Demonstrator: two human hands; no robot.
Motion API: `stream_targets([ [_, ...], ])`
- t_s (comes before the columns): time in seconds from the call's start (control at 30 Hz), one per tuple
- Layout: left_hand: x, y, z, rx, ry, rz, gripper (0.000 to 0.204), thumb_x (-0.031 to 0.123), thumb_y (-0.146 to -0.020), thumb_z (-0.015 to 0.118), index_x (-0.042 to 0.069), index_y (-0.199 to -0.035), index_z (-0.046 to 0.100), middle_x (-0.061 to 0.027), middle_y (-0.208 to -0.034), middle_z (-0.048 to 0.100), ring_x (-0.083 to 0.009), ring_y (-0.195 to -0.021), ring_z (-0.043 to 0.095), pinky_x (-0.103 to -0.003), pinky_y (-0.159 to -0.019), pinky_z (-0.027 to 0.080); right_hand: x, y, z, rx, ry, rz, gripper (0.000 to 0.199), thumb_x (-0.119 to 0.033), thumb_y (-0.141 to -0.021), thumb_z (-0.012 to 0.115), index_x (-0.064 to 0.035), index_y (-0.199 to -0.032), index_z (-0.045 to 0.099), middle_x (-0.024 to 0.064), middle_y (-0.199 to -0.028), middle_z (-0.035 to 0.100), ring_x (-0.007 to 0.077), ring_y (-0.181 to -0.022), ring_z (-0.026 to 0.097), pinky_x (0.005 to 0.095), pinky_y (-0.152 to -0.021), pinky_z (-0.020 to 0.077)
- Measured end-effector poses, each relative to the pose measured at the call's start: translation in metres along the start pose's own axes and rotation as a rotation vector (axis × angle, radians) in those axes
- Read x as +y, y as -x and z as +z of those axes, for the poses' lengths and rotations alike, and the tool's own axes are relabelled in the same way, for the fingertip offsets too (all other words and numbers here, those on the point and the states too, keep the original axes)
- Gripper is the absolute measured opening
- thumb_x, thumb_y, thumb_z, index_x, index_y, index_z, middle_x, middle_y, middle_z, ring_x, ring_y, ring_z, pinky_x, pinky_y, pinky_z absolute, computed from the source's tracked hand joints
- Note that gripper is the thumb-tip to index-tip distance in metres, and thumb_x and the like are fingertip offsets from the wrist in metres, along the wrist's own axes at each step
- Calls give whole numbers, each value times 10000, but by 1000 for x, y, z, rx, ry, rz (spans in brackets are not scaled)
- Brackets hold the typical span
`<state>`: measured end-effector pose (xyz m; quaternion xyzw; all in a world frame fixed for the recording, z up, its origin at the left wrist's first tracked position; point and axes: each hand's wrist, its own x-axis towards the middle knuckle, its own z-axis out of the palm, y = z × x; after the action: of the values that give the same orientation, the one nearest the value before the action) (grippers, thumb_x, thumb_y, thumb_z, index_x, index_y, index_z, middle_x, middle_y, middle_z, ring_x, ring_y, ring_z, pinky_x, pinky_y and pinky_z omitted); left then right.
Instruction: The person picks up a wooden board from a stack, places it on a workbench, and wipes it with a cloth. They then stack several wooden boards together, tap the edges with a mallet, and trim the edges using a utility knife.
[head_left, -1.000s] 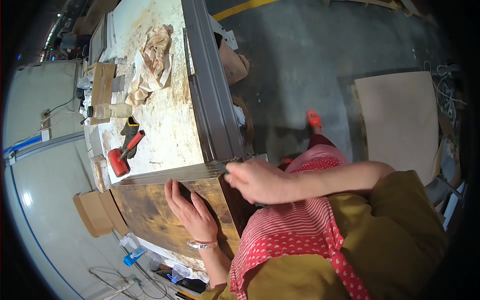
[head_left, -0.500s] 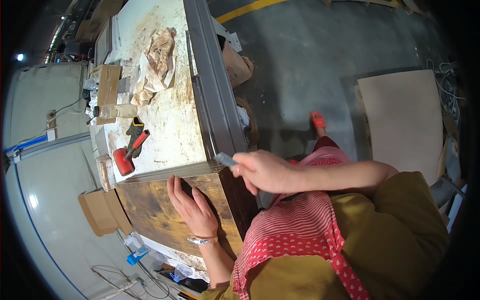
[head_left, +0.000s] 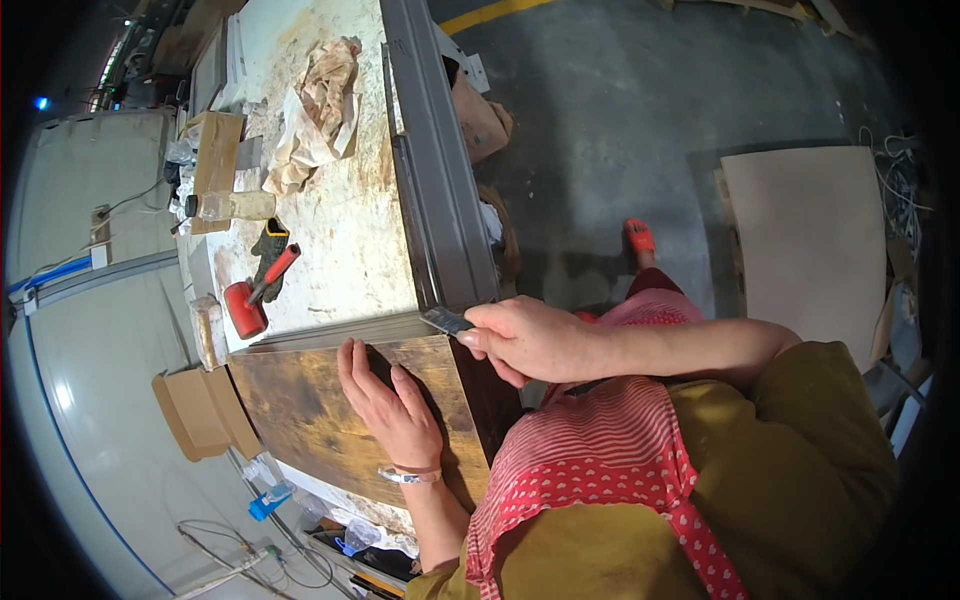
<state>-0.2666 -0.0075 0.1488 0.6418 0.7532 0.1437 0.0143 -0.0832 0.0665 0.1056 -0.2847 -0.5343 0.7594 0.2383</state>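
Scraper blade (head_left: 446, 320) pinched in the right hand's (head_left: 530, 340) clenched grip points toward 9 o'clock along the table (head_left: 340, 240) corner edge, while the left hand (head_left: 392, 405), lying open and flat on the dark wooden panel (head_left: 300, 410), sits at 7 o'clock of the blade

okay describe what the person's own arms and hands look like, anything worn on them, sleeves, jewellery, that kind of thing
Both hands are bare, with no gloves. The left hand has a thin silver-coloured bangle around the wrist, and its forearm is uncovered. The right hand wears nothing visible; its forearm is bare up to a mustard-yellow sleeve near the elbow.
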Motion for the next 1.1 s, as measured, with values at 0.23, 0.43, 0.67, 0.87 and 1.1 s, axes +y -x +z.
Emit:
stream_targets([
  [0.23, 1, -1, 2, -12, 12, -22, 429, 157, -907, 390, -62, -1276, 387, -245, -1340, 360, -406, -1238, 350, -454, -1036, 268, 30, -5, -26, 28, 73, 242, 254, -199, -941, 404, -16, -800, 509, 44, -494, 522, 148, -453, 517, 322, -478, 400],
  [0.43, 4, 0, -2, -10, -1, -14, 433, 162, -913, 386, -71, -1277, 388, -244, -1339, 361, -398, -1241, 353, -448, -1040, 267, 61, -8, -22, 49, -32, 321, 223, -153, -903, 415, -9, -783, 535, 47, -477, 498, 151, -437, 515, 332, -436, 388],
  [0.67, 2, -1, 3, -28, 24, -13, 441, 166, -913, 389, -64, -1289, 378, -235, -1350, 354, -395, -1247, 349, -445, -1044, 265, 25, -11, -24, -82, 115, 150, 256, -194, -932, 412, -8, -800, 528, 53, -490, 537, 147, -460, 538, 307, -474, 423],
  [0.87, -1, 0, 5, -9, 9, -28, 462, 246, -937, 372, -40, -1299, 394, -206, -1363, 359, -359, -1270, 342, -407, -1063, 250, 140, 7, -49, -54, 321, 578, 217, -121, -865, 418, 14, -753, 545, 117, -558, 610, 216, -500, 619, 355, -496, 486],
  [1.1, 35, -18, -15, -224, -85, 154, 474, 282, -863, 554, 12, -1249, 498, -173, -1298, 480, -347, -1270, 376, -426, -1053, 273, 120, 13, -90, 111, 87, 448, 269, -208, -927, 423, -12, -760, 500, 74, -539, 565, 166, -467, 567, 324, -472, 422],
])
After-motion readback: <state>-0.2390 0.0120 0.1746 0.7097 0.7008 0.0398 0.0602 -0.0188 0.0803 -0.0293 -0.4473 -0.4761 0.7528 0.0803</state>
